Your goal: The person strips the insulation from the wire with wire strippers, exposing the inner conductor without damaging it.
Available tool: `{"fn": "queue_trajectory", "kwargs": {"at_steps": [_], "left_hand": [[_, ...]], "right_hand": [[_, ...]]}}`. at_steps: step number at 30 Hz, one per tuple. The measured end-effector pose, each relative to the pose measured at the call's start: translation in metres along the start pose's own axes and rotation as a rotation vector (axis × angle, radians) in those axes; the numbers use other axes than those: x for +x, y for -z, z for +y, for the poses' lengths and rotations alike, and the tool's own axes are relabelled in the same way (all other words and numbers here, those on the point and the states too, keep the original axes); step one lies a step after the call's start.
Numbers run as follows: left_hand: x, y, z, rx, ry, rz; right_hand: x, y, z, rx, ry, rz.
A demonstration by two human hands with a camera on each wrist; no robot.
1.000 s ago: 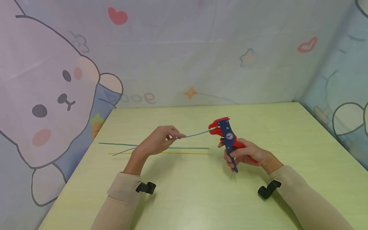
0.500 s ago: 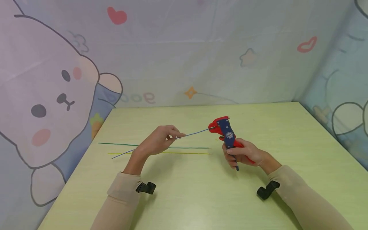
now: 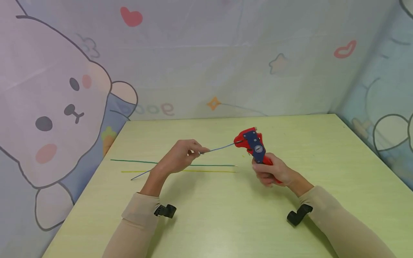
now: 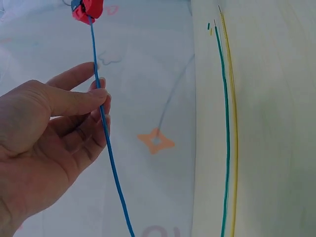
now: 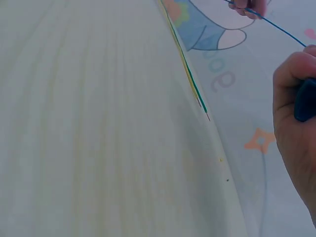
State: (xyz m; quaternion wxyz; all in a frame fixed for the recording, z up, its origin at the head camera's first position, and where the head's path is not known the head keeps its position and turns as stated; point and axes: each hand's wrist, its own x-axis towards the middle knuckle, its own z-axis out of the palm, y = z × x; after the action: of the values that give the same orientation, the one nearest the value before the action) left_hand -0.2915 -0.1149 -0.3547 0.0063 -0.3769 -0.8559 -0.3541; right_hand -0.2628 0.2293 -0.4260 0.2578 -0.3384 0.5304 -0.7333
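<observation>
Between thumb and fingers, my left hand [image 3: 184,156] pinches a blue wire [image 4: 114,170], held up off the table. The wire's right end runs into the red jaws of a red-and-blue wire stripper [image 3: 253,143], which have come together on it. My right hand [image 3: 274,170] grips the stripper's handles, squeezed close together. In the right wrist view only part of that hand and a dark handle end [image 5: 307,101] show. A green wire [image 4: 226,118] and a yellow wire [image 4: 234,128] lie side by side on the table, with bare copper at their right ends.
Small cut bits of insulation [image 4: 209,26] lie on the pale wooden table [image 3: 206,222] beyond the wire ends. A printed cloth backdrop [image 3: 206,57] stands behind the table and along its sides.
The stripper's jaws have come together on the blue wire and its handles have been squeezed. The stripper head has tilted slightly up, and the wire's left tail has shifted a little right.
</observation>
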Motion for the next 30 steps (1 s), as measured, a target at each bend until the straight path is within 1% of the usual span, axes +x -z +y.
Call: {"fn": "queue_trajectory", "kwargs": {"at_steps": [2,5,9,13,24,30], "left_hand": [[0.0008,-0.0011,0.0004,-0.004,0.006,-0.002],[0.001,-0.0019,-0.0002,-0.003,0.018,-0.009],[-0.0008,-0.0001,-0.0007,-0.001,0.025,-0.007],[-0.0022,0.0014,0.0007,-0.013,0.019,0.002],[-0.0036,0.0045,0.0029,-0.045,0.048,-0.01],[-0.0042,0.0068,0.0035,-0.094,0.112,-0.049]], "right_hand": [[-0.0002,0.0005,0.0005,-0.005,0.01,0.024],[-0.0013,0.0007,-0.0004,-0.016,0.0,0.04],[-0.0006,0.0,-0.0007,-0.031,-0.006,0.017],[0.0011,-0.0011,-0.0005,-0.027,0.001,0.019],[0.0009,-0.002,-0.0016,-0.024,-0.009,0.017],[0.0008,-0.0013,-0.0021,-0.032,-0.014,0.016]]}}
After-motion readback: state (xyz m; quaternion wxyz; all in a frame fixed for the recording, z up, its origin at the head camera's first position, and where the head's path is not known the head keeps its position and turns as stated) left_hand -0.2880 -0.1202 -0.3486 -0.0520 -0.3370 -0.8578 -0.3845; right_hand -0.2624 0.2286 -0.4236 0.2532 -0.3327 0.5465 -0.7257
